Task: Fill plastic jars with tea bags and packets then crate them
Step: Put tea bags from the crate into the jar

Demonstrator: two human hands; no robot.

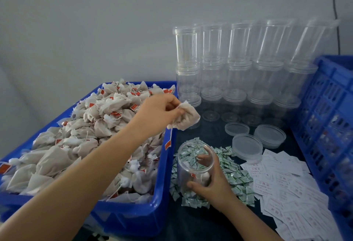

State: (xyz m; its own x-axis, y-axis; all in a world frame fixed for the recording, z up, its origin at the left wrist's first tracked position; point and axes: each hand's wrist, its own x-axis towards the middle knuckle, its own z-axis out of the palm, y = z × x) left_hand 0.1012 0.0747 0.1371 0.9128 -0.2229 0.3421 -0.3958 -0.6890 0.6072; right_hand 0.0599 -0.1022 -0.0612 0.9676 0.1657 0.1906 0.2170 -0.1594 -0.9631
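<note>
A clear plastic jar (194, 166) stands open-topped on the dark table among small green-and-white packets (236, 181). My right hand (212, 181) grips the jar from the right side, thumb in front and fingers behind. Inside the jar lies at least one tea bag with a red tag. My left hand (160, 113) pinches a bunch of white tea bags (186, 118) in the air, above and a little left of the jar's mouth. A red tag dangles from them on a string. The blue tub (158, 198) at left is heaped with tea bags (80, 137).
Stacked empty clear jars (238, 59) line the back wall. Several loose clear lids (248, 145) lie behind the packets. White printed slips (290, 193) are spread at the right. A blue slatted crate (328, 122) stands along the right edge.
</note>
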